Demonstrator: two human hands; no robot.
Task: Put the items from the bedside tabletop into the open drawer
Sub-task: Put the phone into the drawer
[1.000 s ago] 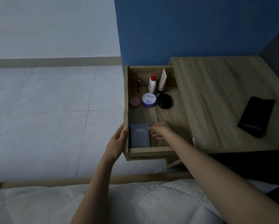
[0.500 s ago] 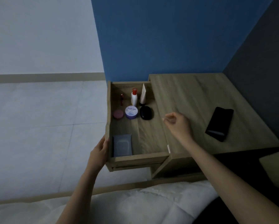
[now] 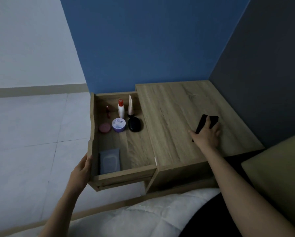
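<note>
A black phone (image 3: 210, 121) lies on the wooden bedside tabletop (image 3: 174, 117). My right hand (image 3: 206, 136) rests over its near end, fingers curled around it. My left hand (image 3: 81, 170) holds the left front corner of the open drawer (image 3: 122, 175). Inside the drawer lie a grey wipes pack (image 3: 110, 160) at the front, and at the back a pink round compact (image 3: 105, 127), a purple jar (image 3: 119, 124), a black oval case (image 3: 135, 126), a white bottle with a red cap (image 3: 121, 108), a white tube (image 3: 130, 106) and a red lipstick (image 3: 107, 111).
A blue wall stands behind the bedside table and a dark grey wall to its right. A white quilt (image 3: 134, 218) covers the bed at the bottom, with a beige pillow (image 3: 280, 177) at the right. Pale floor tiles lie to the left.
My right hand has left the wipes pack in the drawer, crossed the tabletop to the right and closed on the black phone. My left hand stays on the drawer corner.
</note>
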